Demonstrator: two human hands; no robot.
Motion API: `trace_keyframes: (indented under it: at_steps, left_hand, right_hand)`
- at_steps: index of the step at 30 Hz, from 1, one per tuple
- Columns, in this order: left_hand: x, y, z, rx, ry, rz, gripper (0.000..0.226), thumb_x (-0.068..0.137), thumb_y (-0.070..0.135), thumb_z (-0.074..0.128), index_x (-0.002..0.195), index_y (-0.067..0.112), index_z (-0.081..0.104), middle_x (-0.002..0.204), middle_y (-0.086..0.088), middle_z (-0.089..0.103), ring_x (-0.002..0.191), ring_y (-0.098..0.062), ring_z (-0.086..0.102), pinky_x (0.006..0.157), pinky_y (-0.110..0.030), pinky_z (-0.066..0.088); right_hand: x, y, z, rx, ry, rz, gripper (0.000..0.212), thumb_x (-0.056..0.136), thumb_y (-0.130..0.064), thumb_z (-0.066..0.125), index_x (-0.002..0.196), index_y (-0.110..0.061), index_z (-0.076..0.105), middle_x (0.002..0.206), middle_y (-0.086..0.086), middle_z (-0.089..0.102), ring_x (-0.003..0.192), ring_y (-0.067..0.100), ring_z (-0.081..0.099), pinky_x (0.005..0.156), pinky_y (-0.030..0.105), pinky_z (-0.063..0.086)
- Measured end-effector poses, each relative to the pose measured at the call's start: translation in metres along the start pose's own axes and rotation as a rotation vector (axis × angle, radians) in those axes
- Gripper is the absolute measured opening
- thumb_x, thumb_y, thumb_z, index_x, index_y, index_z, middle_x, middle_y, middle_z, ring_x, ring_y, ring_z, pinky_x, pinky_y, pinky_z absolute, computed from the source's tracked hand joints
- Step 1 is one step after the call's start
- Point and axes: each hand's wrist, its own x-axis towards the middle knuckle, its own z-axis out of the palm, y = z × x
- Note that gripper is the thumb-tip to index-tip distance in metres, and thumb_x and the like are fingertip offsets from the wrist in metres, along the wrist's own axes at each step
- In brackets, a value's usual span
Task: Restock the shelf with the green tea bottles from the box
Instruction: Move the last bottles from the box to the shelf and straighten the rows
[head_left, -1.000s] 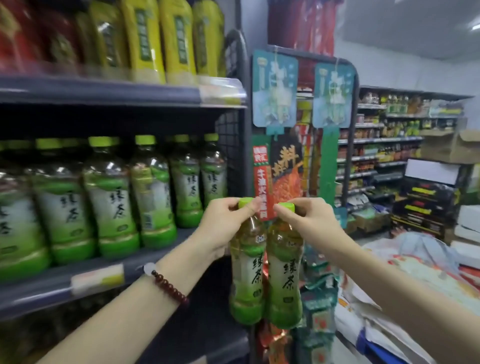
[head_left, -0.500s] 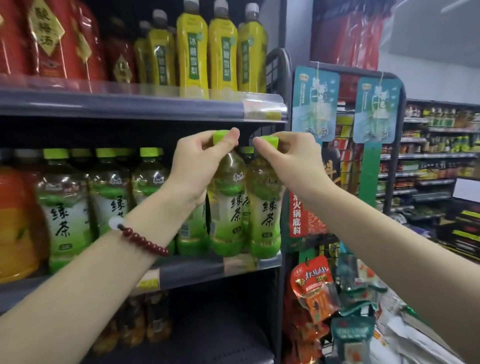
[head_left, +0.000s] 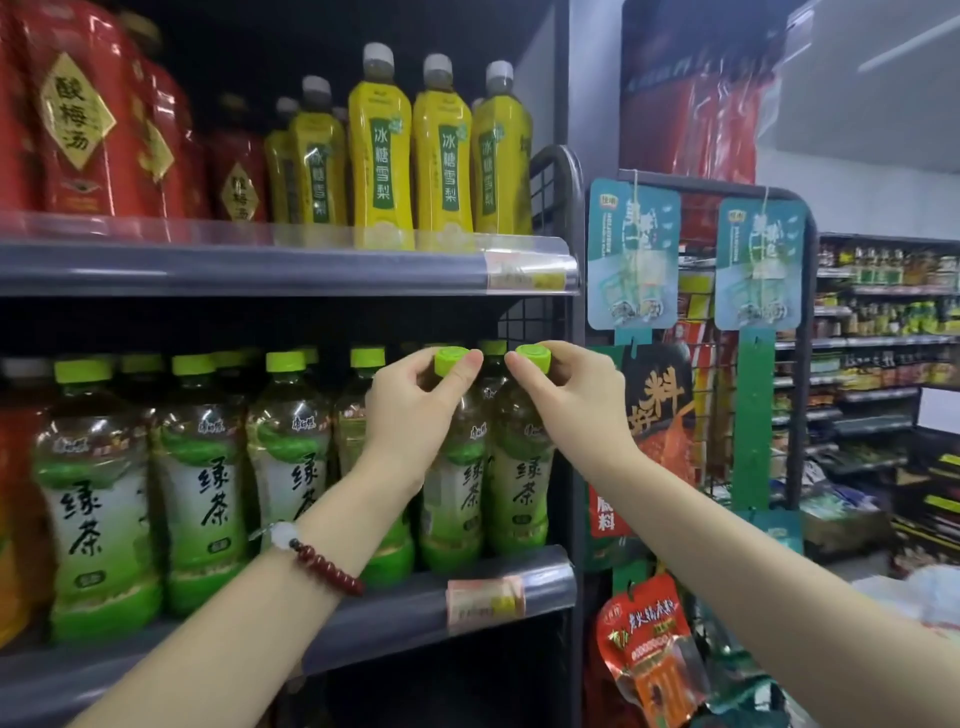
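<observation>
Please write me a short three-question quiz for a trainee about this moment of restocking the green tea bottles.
1. True or false: the left hand and the right hand each pinch a green cap.
2. Which drinks stand on the upper shelf, directly above the two held green tea bottles? A) orange-capped bottles B) yellow bottles C) cans
3. Fill in: the two held bottles stand at the ____ end of the green tea row, beside the wire side panel.

Key: 1 true; 2 B; 3 right
</observation>
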Motion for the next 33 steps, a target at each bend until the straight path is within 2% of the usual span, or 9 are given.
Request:
trace_keyframes:
  at_steps: [3,7,11,15,17,22,27,30,33]
  left_hand:
    - [0.012,-0.003,0.005,0.171,0.006,0.017,0.015,0.085,0.038,0.064,0.094,0.027,0.068,0.091,0.011,0.07,0.093,-0.009,0.063,0.085,-0.029,0.049]
    - [0.021,-0.01,0.01,0.384,0.035,0.071,0.031,0.09,0.034,0.058,0.116,0.018,0.059,0.101,0.008,0.061,0.101,-0.012,0.054,0.083,-0.023,0.038]
    - [0.028,-0.014,0.012,0.463,0.015,0.057,0.038,0.093,0.031,0.052,0.126,0.013,0.053,0.118,-0.001,0.06,0.106,-0.014,0.053,0.082,-0.017,0.034]
    - [0.032,-0.014,0.013,0.512,-0.04,0.053,0.039,0.096,0.028,0.048,0.13,0.009,0.047,0.118,-0.008,0.059,0.072,0.002,0.042,0.063,-0.005,0.035]
    - [0.033,-0.014,0.012,0.512,-0.056,0.039,0.039,0.097,0.028,0.047,0.13,0.008,0.045,0.117,-0.009,0.059,0.069,0.002,0.039,0.062,-0.006,0.034]
    - [0.024,-0.017,0.016,0.494,0.007,0.078,0.042,0.097,0.027,0.045,0.135,0.011,0.04,0.128,-0.011,0.054,0.111,-0.02,0.052,0.084,-0.019,0.033]
    - [0.001,-0.031,0.021,0.502,0.155,0.379,0.043,0.095,0.02,0.045,0.136,0.009,0.042,0.137,-0.009,0.043,0.126,-0.014,0.042,0.101,-0.01,0.026]
    - [-0.008,-0.047,0.022,0.558,0.164,0.474,0.048,0.093,0.019,0.046,0.139,0.008,0.037,0.143,-0.007,0.034,0.138,-0.009,0.027,0.113,-0.023,0.023]
    - [-0.03,-0.059,0.025,0.582,0.155,0.442,0.059,0.091,0.014,0.054,0.144,0.014,0.028,0.149,-0.003,0.025,0.14,-0.008,0.02,0.113,-0.032,0.025]
  right_hand:
    - [0.018,0.004,0.006,-0.026,-0.054,0.08,0.03,0.086,-0.039,0.063,0.085,-0.011,0.074,0.077,0.006,0.075,0.076,0.018,0.071,0.076,0.04,0.059]
    - [0.028,0.009,0.015,-0.075,-0.072,0.107,0.029,0.088,-0.036,0.061,0.086,-0.008,0.07,0.077,0.005,0.071,0.073,0.018,0.066,0.064,0.028,0.05]
    - [0.029,0.014,0.025,-0.114,-0.111,0.107,0.025,0.093,-0.03,0.056,0.103,-0.009,0.065,0.089,0.0,0.065,0.086,0.016,0.059,0.072,0.023,0.039]
    - [0.034,0.015,0.031,-0.117,-0.127,0.136,0.027,0.094,-0.028,0.055,0.109,-0.007,0.062,0.088,-0.001,0.058,0.083,0.012,0.052,0.073,0.022,0.036]
    - [0.034,0.015,0.032,-0.1,-0.125,0.136,0.027,0.094,-0.028,0.055,0.109,-0.008,0.062,0.088,-0.001,0.059,0.083,0.012,0.052,0.073,0.022,0.037]
    - [0.027,0.015,0.032,-0.096,-0.119,0.144,0.03,0.095,-0.033,0.051,0.113,-0.011,0.06,0.099,0.0,0.063,0.091,0.015,0.057,0.077,0.025,0.04]
    - [0.001,0.029,0.036,-0.043,-0.139,0.199,0.051,0.097,-0.042,0.042,0.14,-0.014,0.039,0.133,0.01,0.054,0.123,0.025,0.051,0.097,0.032,0.041]
    - [-0.017,0.037,0.036,-0.023,-0.156,0.21,0.068,0.095,-0.044,0.045,0.151,-0.021,0.013,0.149,0.007,0.041,0.135,0.024,0.041,0.111,0.039,0.035]
    - [-0.036,0.045,0.034,0.009,-0.176,0.233,0.069,0.095,-0.036,0.05,0.15,-0.021,0.012,0.141,0.001,0.049,0.129,0.019,0.048,0.106,0.032,0.04]
